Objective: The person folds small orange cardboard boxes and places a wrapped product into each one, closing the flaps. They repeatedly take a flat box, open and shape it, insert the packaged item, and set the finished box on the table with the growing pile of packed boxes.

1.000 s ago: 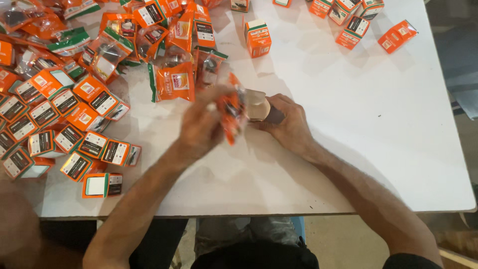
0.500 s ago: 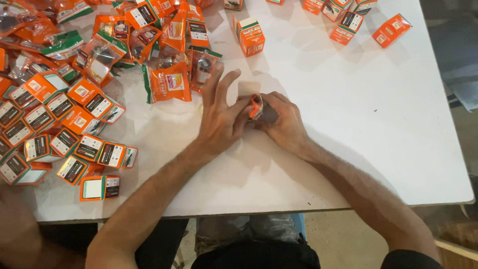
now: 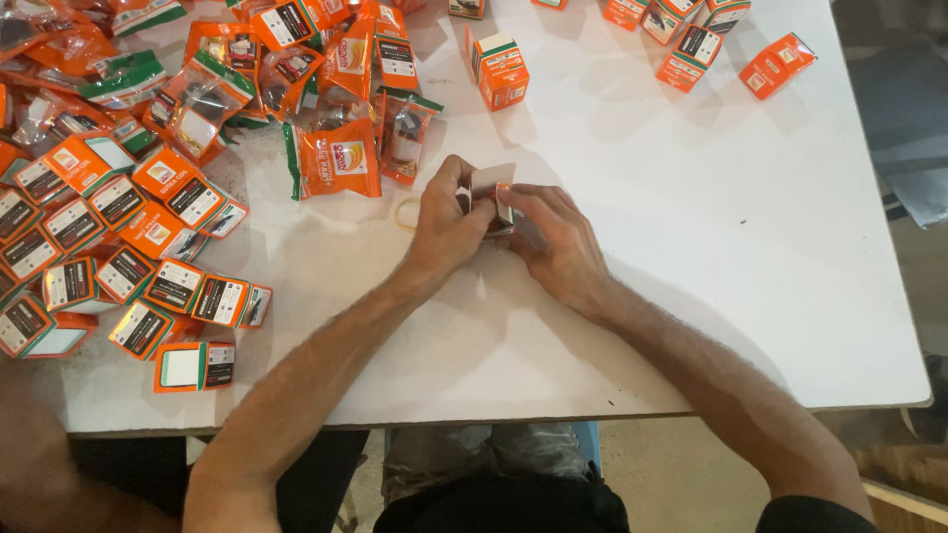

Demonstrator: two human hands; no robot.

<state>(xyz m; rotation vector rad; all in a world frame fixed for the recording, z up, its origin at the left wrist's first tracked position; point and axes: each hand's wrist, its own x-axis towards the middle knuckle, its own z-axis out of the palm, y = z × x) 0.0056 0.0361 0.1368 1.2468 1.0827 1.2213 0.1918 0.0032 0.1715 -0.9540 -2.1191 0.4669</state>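
At the middle of the white table [image 3: 691, 247], my left hand [image 3: 446, 225] and my right hand [image 3: 556, 237] hold a small orange box [image 3: 493, 194] between them. The box's pale flap stands up between my fingertips. My left fingers grip its left side, my right fingers pinch its right side. A tan rubber band [image 3: 406, 214] lies on the table just left of my left hand.
Several orange plastic packets [image 3: 336, 158] lie heaped at the upper left. Flattened orange boxes [image 3: 148, 286] are spread along the left edge. An assembled orange box [image 3: 501, 71] stands behind my hands, with several more [image 3: 691, 44] at the far right.
My left hand, flat and spread on the table half a second ago, has closed onto the box. Both hands now grip it, with its pale flap raised.
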